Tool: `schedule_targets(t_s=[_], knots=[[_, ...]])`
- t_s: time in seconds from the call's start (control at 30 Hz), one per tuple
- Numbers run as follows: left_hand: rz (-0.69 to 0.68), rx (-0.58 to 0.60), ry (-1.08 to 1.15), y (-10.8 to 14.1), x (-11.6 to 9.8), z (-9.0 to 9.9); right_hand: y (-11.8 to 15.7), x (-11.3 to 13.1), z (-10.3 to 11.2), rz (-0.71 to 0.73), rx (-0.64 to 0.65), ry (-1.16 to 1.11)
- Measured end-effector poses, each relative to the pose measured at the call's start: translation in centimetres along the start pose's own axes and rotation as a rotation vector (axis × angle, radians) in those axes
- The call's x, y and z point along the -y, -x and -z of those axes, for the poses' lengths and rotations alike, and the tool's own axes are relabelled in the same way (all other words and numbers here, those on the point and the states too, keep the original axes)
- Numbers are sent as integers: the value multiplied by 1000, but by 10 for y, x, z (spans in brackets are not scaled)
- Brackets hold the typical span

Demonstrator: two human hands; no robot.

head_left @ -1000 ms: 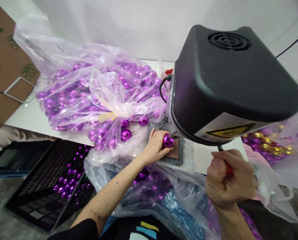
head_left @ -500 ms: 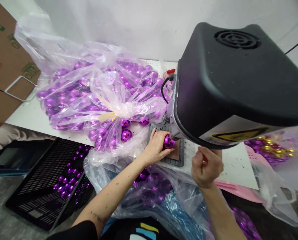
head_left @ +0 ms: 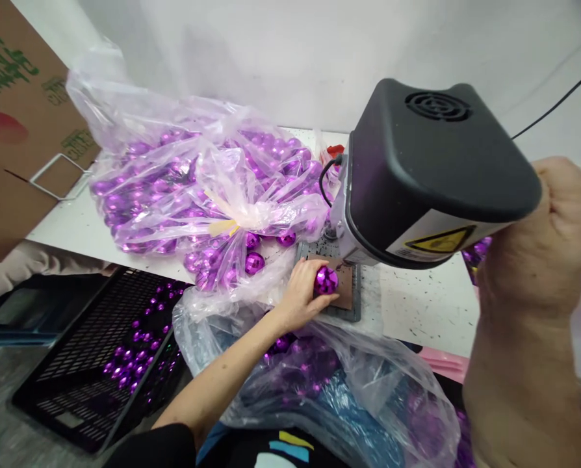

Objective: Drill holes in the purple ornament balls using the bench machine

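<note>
White wall (head_left: 271, 58) stands at the far side. On the left is a big box (head_left: 32, 169), and nearer, a black crate (head_left: 83, 338) with small shiny purple balls (head_left: 139, 357). Next comes a tied bag (head_left: 251, 214), full of many purple balls. A loose ball (head_left: 255, 263) lies beside it. The left hand (head_left: 300, 289) grips one purple ball (head_left: 326, 281) over the gray plate (head_left: 357, 305). Right of it is a black machine (head_left: 441, 169). The right hand (head_left: 558, 227) is beside that; I can't tell if it grips anything.

A yellow-and-black triangular warning sign (head_left: 439, 241) shows on the white label (head_left: 407, 249) of the black machine (head_left: 446, 169); the cardboard box's (head_left: 27, 156) green lettering (head_left: 8, 73) is unreadable.
</note>
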State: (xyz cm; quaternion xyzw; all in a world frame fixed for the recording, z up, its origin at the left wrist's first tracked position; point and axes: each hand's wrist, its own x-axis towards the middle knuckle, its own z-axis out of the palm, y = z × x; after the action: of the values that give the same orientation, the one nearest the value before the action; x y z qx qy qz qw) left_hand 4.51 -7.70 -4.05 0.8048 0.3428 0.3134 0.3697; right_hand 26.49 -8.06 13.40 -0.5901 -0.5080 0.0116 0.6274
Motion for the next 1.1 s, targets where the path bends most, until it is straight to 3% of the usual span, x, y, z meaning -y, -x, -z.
schedule_targets(t_s=[0.03, 0.17, 0.27, 0.33, 0.4, 0.5, 0.6, 0.67, 0.7, 0.77, 0.83, 0.93, 1.03, 1.1], knots=[[-2, 26, 18, 14, -7, 10, -2, -2, -2, -10, 1, -18], [74, 325, -1, 71, -28, 49, 2, -7, -5, -43, 0, -76], [126, 426, -31, 79, -30, 67, 3, -10, -9, -72, -39, -129], [123, 371, -16, 64, -26, 75, 2, -9, -12, -65, -54, -154], [131, 230, -17, 41, -20, 81, 0, -6, -12, -70, -13, -191], [121, 41, -83, 15, -16, 82, 6, -7, 3, -124, 79, -251], [64, 74, -74, 16, -25, 71, 38, -22, 38, -138, 25, -122], [69, 198, -7, 29, -32, 55, 77, -41, 63, -130, 11, 195], [97, 273, 36, 37, -34, 45, 99, -51, 73, -161, 154, 394], [211, 409, 139, 52, -34, 21, 145, -72, 85, -204, 382, 495], [363, 480, 265, 62, -28, -6, 181, -89, 88, -204, 527, 551], [512, 418, 413, 66, -15, -36, 207, -109, 83, -162, 643, 597], [498, 326, 402, 65, -8, -44, 207, -123, 73, -93, 659, 642], [440, 331, 310, 68, -3, -40, 201, -133, 65, -31, 634, 687]])
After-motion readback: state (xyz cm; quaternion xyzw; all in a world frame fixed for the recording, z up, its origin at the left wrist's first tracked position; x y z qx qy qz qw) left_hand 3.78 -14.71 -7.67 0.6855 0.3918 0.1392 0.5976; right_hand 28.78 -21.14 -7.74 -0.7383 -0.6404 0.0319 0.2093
